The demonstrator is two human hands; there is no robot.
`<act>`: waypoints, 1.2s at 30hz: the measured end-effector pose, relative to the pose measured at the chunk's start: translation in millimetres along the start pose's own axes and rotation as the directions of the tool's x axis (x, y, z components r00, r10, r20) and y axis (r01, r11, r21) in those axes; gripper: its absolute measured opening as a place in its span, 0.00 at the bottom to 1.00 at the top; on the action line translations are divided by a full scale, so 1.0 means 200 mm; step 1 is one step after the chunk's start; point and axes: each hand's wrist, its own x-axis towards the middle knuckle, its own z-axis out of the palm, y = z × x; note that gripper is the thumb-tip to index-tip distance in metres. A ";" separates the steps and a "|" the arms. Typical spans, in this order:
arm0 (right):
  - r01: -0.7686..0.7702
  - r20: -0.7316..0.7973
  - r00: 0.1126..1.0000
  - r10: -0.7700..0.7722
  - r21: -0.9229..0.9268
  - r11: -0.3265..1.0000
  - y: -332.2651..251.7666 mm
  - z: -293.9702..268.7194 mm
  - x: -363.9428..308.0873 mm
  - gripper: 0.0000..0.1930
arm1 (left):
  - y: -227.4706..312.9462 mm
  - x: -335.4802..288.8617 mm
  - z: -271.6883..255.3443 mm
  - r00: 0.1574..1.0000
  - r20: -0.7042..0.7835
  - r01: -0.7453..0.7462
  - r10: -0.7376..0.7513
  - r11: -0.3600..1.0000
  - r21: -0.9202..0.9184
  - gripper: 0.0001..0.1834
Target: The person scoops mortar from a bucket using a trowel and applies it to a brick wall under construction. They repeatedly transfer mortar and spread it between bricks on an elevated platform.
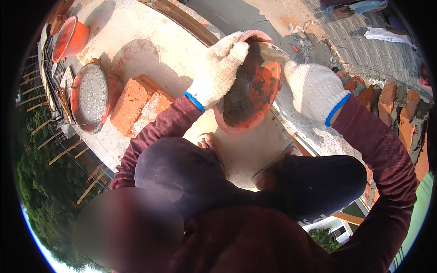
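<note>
The basin [248, 93] is held up in front of the knees, above the pale slab [180, 52], tilted so that its mortar-smeared inside faces the wearer. The left hand [218, 70], in a white glove, grips the rim at the upper left, and the gloved right hand [314, 88] is closed on the opposite edge, its fingertips hidden. Grey mortar [239, 102] coats the inside, so a wet rim could slide through the knit gloves; if one side slips, the basin would likely swing down onto the bare foot [208, 143] below. More tilt could spill whatever is loose. Left of the wearer lie bricks [129, 107], with a second basin [93, 98] of grey mix just beside them; a wide elbow or a shifted knee could jostle these. Farther off stands an orange bucket [75, 40], and to the right runs brickwork [387, 107] with mortar between its pieces.
</note>
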 end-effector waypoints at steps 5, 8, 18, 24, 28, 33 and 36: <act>0.128 0.673 0.739 -0.034 -0.091 0.988 0.09 0.12 0.22 0.15 | -0.02 0.01 0.02 0.989 0.111 -0.106 0.099 0.993 0.059 0.25; -0.086 0.582 0.803 -0.128 0.326 0.942 0.23 0.39 0.10 0.14 | -0.10 -0.04 -0.05 0.986 0.124 -0.102 0.109 0.993 -0.060 0.24; -0.789 0.817 0.565 -0.111 0.575 0.217 -0.36 0.28 0.02 0.12 | -0.25 -0.11 -0.24 0.996 -0.033 0.072 -0.088 0.944 -0.321 0.21; -0.700 0.662 0.715 -0.226 0.675 -0.234 -0.49 0.41 0.09 0.10 | -0.34 -0.12 -0.31 0.954 -0.266 0.001 -0.136 0.892 -0.452 0.11; -0.583 0.533 0.802 -0.270 0.602 -0.545 -0.57 0.43 0.19 0.08 | -0.38 -0.11 -0.39 0.927 -0.299 0.042 -0.228 0.853 -0.521 0.11; -0.331 0.386 0.904 -0.185 0.357 -0.874 -0.58 0.36 0.15 0.09 | -0.31 -0.14 -0.35 0.935 -0.255 0.056 -0.246 0.813 -0.580 0.18; -0.309 0.255 0.938 -0.234 0.313 -0.898 -0.47 0.37 0.01 0.17 | -0.26 -0.11 -0.31 0.952 -0.230 0.046 -0.203 0.836 -0.547 0.16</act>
